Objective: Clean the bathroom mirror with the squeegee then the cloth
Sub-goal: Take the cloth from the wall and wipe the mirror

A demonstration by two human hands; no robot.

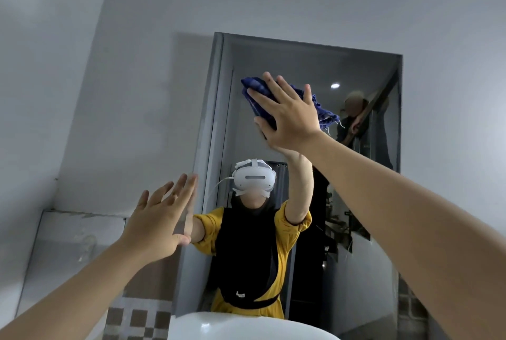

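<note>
The bathroom mirror [364,202] hangs on the grey wall, taller than wide, and reflects a person in a yellow and black top with a white headset. My right hand [287,115] lies flat, fingers spread, pressing a crumpled blue cloth [324,111] against the upper part of the glass. My left hand [161,219] is open with fingers apart, its fingertips touching the mirror's left edge at mid height. No squeegee is in view.
A white basin rim [246,328] curves at the bottom centre below the mirror. A pale panel [68,252] leans on the wall at lower left, with checkered tiles [137,320] beneath. A second person shows only as a reflection at the mirror's upper right.
</note>
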